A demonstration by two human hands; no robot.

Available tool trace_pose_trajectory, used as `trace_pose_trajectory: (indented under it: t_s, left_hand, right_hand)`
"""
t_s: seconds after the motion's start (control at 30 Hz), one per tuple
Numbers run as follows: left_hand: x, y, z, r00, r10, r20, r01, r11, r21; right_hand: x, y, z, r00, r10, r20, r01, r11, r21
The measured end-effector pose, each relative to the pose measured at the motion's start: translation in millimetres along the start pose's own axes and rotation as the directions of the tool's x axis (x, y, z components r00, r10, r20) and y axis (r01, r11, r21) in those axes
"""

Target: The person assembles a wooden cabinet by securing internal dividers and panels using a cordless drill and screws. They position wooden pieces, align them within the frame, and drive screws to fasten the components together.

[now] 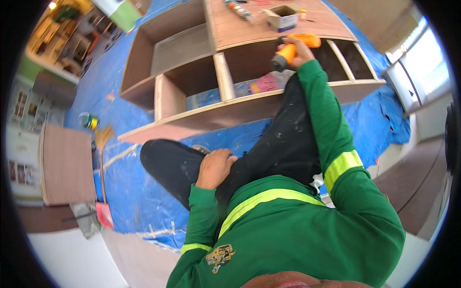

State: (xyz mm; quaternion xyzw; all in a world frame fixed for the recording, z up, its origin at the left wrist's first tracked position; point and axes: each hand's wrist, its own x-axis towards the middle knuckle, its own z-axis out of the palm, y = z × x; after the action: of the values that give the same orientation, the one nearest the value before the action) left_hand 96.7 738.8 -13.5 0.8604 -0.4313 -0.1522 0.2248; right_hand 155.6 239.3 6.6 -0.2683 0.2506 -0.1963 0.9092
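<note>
My right hand (301, 53) grips an orange cordless drill (287, 52), raised over the front compartments of a wooden cabinet frame (201, 115). The dark chuck end of the drill points down and toward me. Resting on my thigh, my left hand (215, 168) lies flat and holds nothing. On the cabinet's plywood top, just beyond the drill, stands an open cardboard box (282, 20); its contents are hard to make out. A small yellow bottle (303, 14) is beside the box. Inside a compartment below the drill sits a pink and clear plastic bag (265, 84).
A sealant tube (237, 9) lies on the plywood top. Blue tarp (139, 187) covers the floor. To the left are a broom (102, 139), a red dustpan (104, 214), a small tub (89, 120) and a wooden box or panel (67, 163). White-framed glass (422, 67) is at the right.
</note>
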Motion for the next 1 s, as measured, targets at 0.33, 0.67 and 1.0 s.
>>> trace_pose_trajectory:
  t_s: [0.33,0.67,1.0]
  left_hand:
    - [105.6,32.7,-99.3,0.955,-0.173,-0.241,-0.111,0.544,-0.831]
    - [225.2,52.6,-100.3,0.966,-0.259,-0.001,-0.027,-0.099,-0.995]
    - [250.9,31.0,-50.4,0.922,-0.368,0.124,0.069,-0.159,-0.985]
  right_hand:
    - [-67.0,41.0,67.8,0.844,-0.282,0.457,0.509,0.689,-0.515]
    - [-104.5,80.1,73.4,0.466,0.003,0.885,0.723,-0.578,-0.379]
    - [-93.3,83.0,53.2,0.561,0.106,0.821,0.71,-0.571,-0.411]
